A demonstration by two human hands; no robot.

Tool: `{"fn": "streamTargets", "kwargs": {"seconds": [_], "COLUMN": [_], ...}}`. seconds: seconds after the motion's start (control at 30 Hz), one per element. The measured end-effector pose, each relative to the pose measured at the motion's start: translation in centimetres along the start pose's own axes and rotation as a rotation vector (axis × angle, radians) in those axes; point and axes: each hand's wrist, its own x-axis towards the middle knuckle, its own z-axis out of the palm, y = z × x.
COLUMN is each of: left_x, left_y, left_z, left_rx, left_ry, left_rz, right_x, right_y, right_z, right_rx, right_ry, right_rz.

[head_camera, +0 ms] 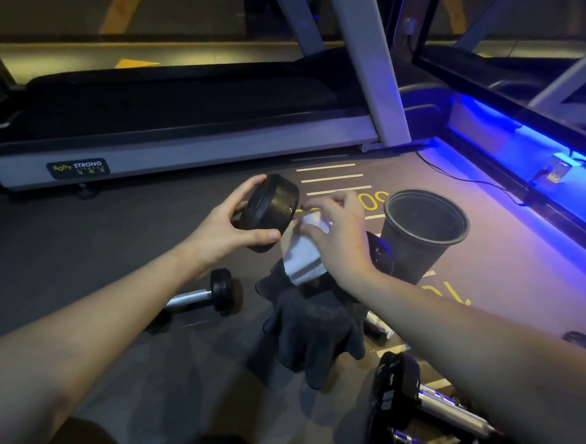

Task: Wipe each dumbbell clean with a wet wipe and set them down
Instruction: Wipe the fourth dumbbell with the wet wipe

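**Mid-wipe on the raised dumbbell**

Your left hand (228,223) grips the dumbbell (270,212) by one head, up off the floor; your right hand (339,231) pinches the wet wipe (305,253) against its bar. Next, I'd judge: wipe the far head.

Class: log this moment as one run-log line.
left hand: holds dumbbell | right hand: wipes with wipe | bin: right
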Motion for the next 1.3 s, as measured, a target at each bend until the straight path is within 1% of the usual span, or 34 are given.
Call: {"fn": "streamTargets", "kwargs": {"seconds": [0.1,0.17,0.3,0.4,0.5,0.67,0.73,0.83,0.97,1.07,1.17,1.23,1.3], "left_x": [0.0,-0.1,-0.1,0.0,-0.1,-0.2,-0.3,-0.4,-0.4,-0.6,-0.6,-0.6,-0.5], "left_y": [0.0,-0.1,-0.1,-0.1,0.0,0.2,0.4,0.8,0.9,0.9,1.0,1.3,1.6], "left_z": [-0.1,-0.1,0.0,0.0,0.0,0.2,0.2,0.3,0.3,0.2,0.1,0.2,0.4], "left_rx": [0.002,0.001,-0.006,0.000,0.003,-0.005,0.003,0.029,0.047,0.058,0.087,0.125,0.160], "left_ry": [0.003,0.011,0.020,0.016,0.014,0.017,0.015,-0.002,-0.025,-0.038,-0.049,-0.067,-0.085], "left_rz": [-0.009,-0.014,-0.019,-0.020,-0.008,0.002,0.006,0.010,0.034,0.043,0.060,0.074,0.091], "right_x": [0.0,0.1,-0.1,-0.2,-0.7,-1.1,-1.0,-0.5,0.3,1.3,2.5,3.3,3.8], "right_y": [-0.1,0.1,0.4,0.5,0.2,0.1,0.0,-0.4,-1.6,-2.0,-2.3,-1.9,-1.4], "right_z": [-0.1,-0.3,-0.5,-0.4,-0.3,-0.7,-0.5,0.4,0.7,0.0,-1.0,-1.5,-1.8], "right_rx": [-0.093,-0.145,-0.193,-0.164,-0.145,-0.098,-0.058,-0.092,-0.083,-0.137,-0.183,-0.119,-0.029], "right_ry": [0.023,-0.011,-0.073,-0.146,-0.225,-0.289,-0.280,-0.244,-0.222,-0.310,-0.478,-0.574,-0.610], "right_rz": [0.141,0.204,0.218,0.235,0.221,0.144,0.131,0.054,0.065,0.043,0.066,0.126,0.159]}}
